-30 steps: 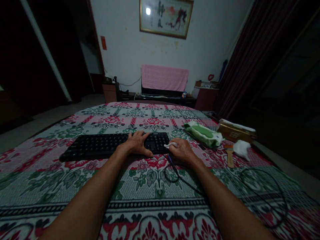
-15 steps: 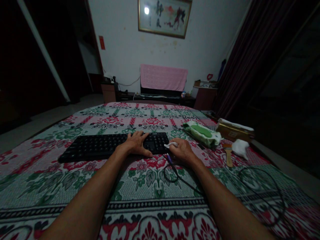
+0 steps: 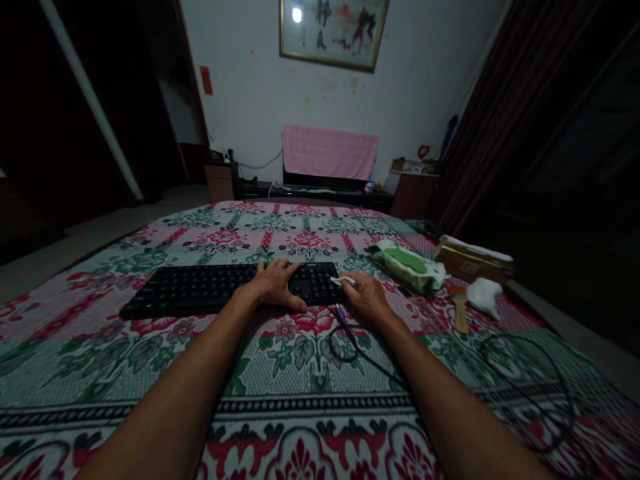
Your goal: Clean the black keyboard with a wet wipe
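A black keyboard (image 3: 200,287) lies on the patterned cloth in front of me. My left hand (image 3: 274,283) rests over its right part, fingers spread toward the far edge and thumb at the near edge, holding it down. At the keyboard's right end, my right hand (image 3: 364,293) is closed on a small white wipe (image 3: 344,281), which touches or hovers just over the number keys; I cannot tell which. Beside that hand the keyboard's black cable (image 3: 367,360), with a purple plug (image 3: 341,315), loops over the cloth.
To the right lie a green wipes pack (image 3: 407,267), a gold tissue box (image 3: 473,260), a wooden-handled brush (image 3: 460,312) and a crumpled white tissue (image 3: 484,296). More cable (image 3: 565,393) curls at the right. A pink towel (image 3: 330,152) hangs at the far wall.
The view has tilted slightly, so everything sits a little higher and further right. The wipe in my right hand has shifted slightly at the keyboard's right end; my left hand stays in place.
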A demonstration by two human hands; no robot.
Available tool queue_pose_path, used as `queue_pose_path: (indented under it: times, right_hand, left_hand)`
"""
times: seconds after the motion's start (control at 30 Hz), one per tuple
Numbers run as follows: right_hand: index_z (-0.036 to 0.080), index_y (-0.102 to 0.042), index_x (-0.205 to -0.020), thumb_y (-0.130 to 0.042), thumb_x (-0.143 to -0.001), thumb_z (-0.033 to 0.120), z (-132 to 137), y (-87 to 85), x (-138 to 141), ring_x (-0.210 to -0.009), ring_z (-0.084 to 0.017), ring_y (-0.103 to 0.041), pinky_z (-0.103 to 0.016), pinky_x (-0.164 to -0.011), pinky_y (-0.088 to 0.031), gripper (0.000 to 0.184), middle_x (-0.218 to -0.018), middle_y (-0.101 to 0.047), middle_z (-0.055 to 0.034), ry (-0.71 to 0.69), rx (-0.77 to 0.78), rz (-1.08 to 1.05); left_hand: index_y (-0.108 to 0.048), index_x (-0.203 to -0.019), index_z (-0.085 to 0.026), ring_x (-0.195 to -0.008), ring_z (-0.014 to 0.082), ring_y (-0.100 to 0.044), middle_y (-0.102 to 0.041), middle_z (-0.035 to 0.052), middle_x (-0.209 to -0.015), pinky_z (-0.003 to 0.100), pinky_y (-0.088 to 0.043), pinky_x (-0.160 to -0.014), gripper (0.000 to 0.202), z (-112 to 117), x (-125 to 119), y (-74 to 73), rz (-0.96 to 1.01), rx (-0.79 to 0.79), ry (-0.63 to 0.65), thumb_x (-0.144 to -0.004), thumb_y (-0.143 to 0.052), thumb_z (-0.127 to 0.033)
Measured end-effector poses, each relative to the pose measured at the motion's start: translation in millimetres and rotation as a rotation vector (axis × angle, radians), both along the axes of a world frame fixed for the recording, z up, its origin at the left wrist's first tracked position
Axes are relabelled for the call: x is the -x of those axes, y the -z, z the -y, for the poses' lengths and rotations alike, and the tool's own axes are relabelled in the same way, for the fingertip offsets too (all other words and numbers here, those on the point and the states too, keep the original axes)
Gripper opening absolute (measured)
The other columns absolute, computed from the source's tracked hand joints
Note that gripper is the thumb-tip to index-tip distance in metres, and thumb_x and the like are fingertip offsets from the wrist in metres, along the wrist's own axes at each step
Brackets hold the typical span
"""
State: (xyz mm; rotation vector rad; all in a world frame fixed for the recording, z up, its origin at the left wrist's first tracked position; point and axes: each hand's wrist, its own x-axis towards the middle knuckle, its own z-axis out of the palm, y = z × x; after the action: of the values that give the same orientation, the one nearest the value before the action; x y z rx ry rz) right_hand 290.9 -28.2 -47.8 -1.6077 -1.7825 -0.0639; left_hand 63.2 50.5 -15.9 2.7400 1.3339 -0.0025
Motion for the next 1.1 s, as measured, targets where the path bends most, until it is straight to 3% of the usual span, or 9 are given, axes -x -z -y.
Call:
queue_pose_path:
  times: [0.3, 0.57, 0.77, 0.97, 1.1]
  right_hand:
    - [0.018, -0.061, -0.07, -0.046, -0.071, 0.02, 9, -11.0, 5, -0.065, -0.013, -0.05, -0.023, -0.059, -0.034, 0.015, -0.07, -0.058, -0.0015, -0.031, 0.055, 0.053]
    - [0.018, -0.063, -0.076, -0.047, -0.071, 0.022, 9, -14.4, 15, -0.068, -0.014, -0.051, -0.023, -0.065, -0.034, 0.017, -0.072, -0.059, -0.0019, -0.119, 0.015, 0.188]
    - [0.017, -0.063, -0.072, -0.047, -0.07, 0.019, 9, -15.7, 14, -0.066, -0.014, -0.05, -0.024, -0.061, -0.032, 0.016, -0.07, -0.059, -0.0026, -0.052, 0.006, 0.233]
    - [0.02, -0.065, -0.08, -0.048, -0.073, 0.023, 8, -15.7, 25, -0.069, -0.014, -0.05, -0.025, -0.065, -0.033, 0.018, -0.072, -0.058, -0.0022, -0.211, -0.007, 0.235]
    - [0.02, -0.064, -0.078, -0.049, -0.072, 0.022, 5, -15.0, 28, -0.07, -0.015, -0.05, -0.026, -0.067, -0.033, 0.017, -0.072, -0.058, -0.0026, -0.219, -0.004, 0.273]
  left_hand:
    - [-0.01, -0.138, -0.028, -0.13, 0.0371, -0.005, -0.008, 0.0125, -0.145, 0.058, -0.008, -0.099, 0.118, 0, 6, -6.1, -0.03, 0.048, -0.012, -0.04, -0.055, -0.076]
    - [-0.011, -0.138, -0.028, -0.129, 0.0393, -0.009, -0.011, 0.0144, -0.145, 0.06, -0.011, -0.098, 0.121, -4, 23, -11.8, -0.115, 0.062, -0.052, -0.036, -0.055, -0.077]
    - [-0.009, -0.138, -0.029, -0.129, 0.0393, -0.008, -0.011, 0.0133, -0.145, 0.059, -0.01, -0.098, 0.12, -4, 36, -9.7, -0.11, 0.049, -0.088, -0.038, -0.056, -0.076]
    - [-0.01, -0.138, -0.027, -0.129, 0.0371, -0.012, -0.017, 0.0148, -0.143, 0.058, -0.012, -0.098, 0.119, -2, 40, -2.3, -0.057, 0.01, -0.068, -0.039, -0.052, -0.078]
    - [-0.013, -0.138, -0.026, -0.128, 0.0368, -0.015, -0.02, 0.0147, -0.142, 0.056, -0.014, -0.098, 0.117, -3, 40, -0.8, -0.041, -0.009, -0.054, -0.04, -0.052, -0.078]
